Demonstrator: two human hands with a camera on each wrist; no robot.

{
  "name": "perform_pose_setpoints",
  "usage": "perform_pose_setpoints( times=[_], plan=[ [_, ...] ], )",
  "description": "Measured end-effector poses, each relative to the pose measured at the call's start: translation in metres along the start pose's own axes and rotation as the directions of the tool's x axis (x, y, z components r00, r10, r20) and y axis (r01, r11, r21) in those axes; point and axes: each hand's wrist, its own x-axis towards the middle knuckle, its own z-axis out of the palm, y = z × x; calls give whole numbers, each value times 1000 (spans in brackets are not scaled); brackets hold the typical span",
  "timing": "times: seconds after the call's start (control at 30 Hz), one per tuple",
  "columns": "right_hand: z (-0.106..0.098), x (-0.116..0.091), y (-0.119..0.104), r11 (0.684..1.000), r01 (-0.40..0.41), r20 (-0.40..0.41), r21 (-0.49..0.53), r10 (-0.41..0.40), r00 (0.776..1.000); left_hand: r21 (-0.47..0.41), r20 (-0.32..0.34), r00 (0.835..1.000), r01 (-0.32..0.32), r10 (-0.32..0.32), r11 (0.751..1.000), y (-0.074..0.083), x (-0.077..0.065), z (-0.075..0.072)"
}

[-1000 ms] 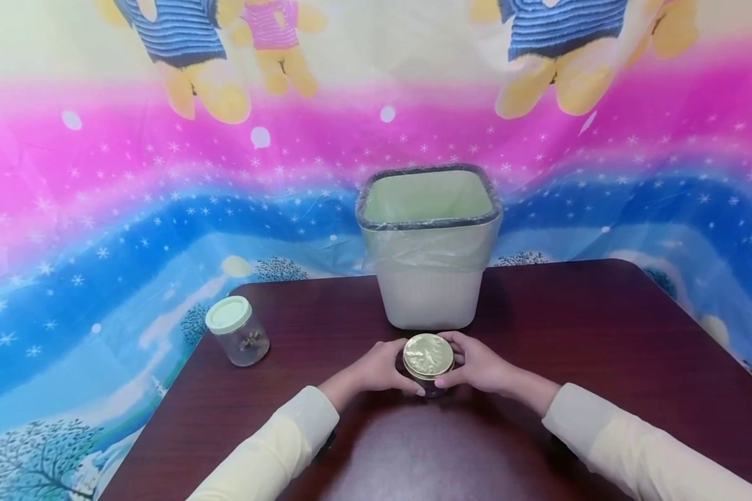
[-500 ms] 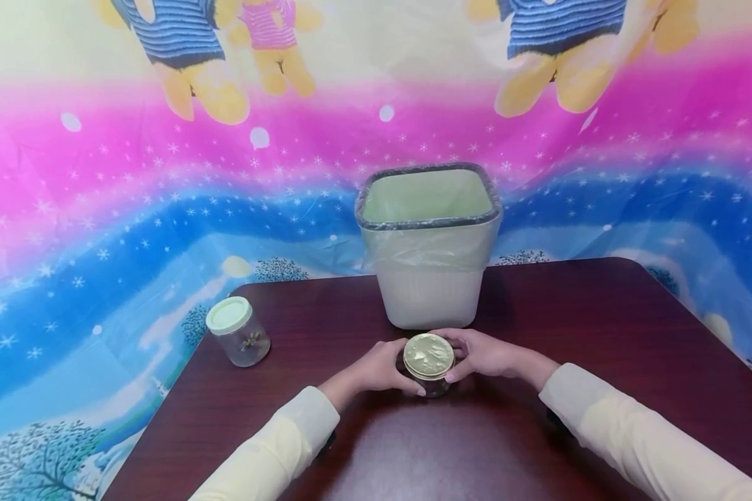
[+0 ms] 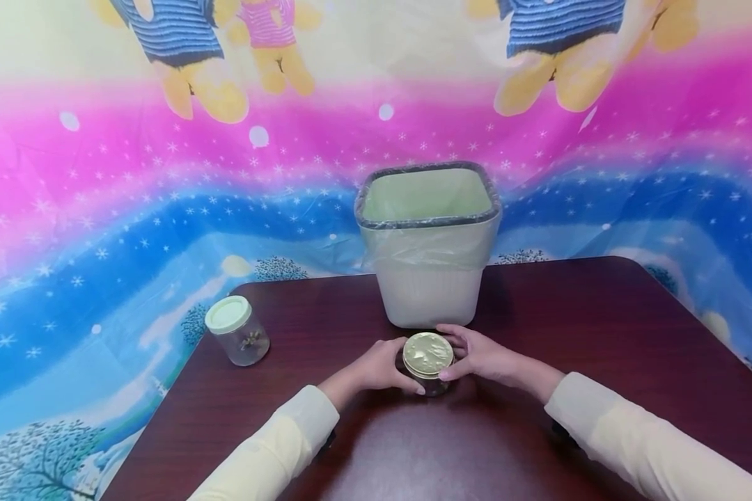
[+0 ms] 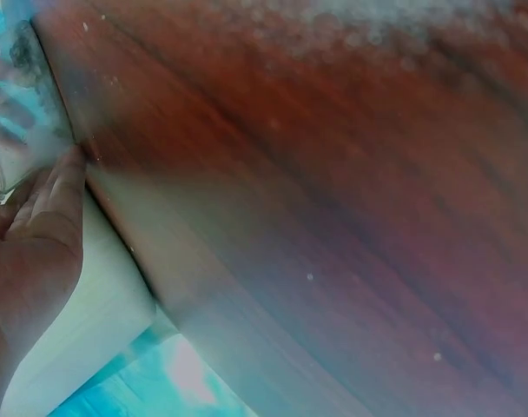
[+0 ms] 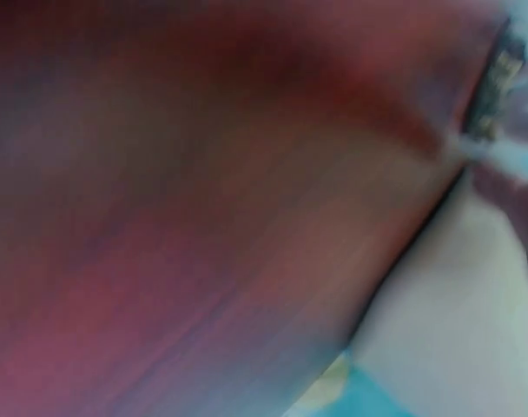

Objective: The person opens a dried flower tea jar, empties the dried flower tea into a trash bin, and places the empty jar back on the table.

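A small clear jar (image 3: 435,385) with a crinkled gold top (image 3: 428,353) stands on the table, just in front of the bin. My left hand (image 3: 381,364) grips its left side, thumb at the front. On the other side my right hand (image 3: 481,358) holds the jar near the gold rim, thumb in front and fingers reaching behind. In the left wrist view, the left hand (image 4: 40,252) is against the clear jar wall (image 4: 25,104). Dark matter shows low in the jar (image 5: 492,91) in the blurred right wrist view.
A pale waste bin (image 3: 430,285) with a dark rim and clear liner stands right behind the jar. A clear jar with a pale green lid (image 3: 228,314) sits at the left edge of the dark red table (image 3: 576,313). A printed cloth (image 3: 313,153) hangs behind.
My right hand has shifted its fingers and turned a little around the jar's rim, its wrist lifting and then lowering. The left hand and the jar stay in place.
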Motion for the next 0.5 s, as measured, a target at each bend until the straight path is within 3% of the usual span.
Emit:
perform_pose_setpoints(
  times=[0.1, 0.23, 0.5],
  plan=[
    [15, -4, -4, 999, -2, -154, -45, -5, 988, 8, -3, 1000, -10, 10, 1000, -1, 0, -1],
    [33, -9, -6, 996, -19, -310, -83, -8, 951, -9, -2, 1000, -12, 12, 1000, 0, 0, -1],
    [55, -9, -4, 983, -73, -456, -170, -12, 890, -31, 6, 1000, -2, 3, 1000, -1, 1, -1]
  ],
)
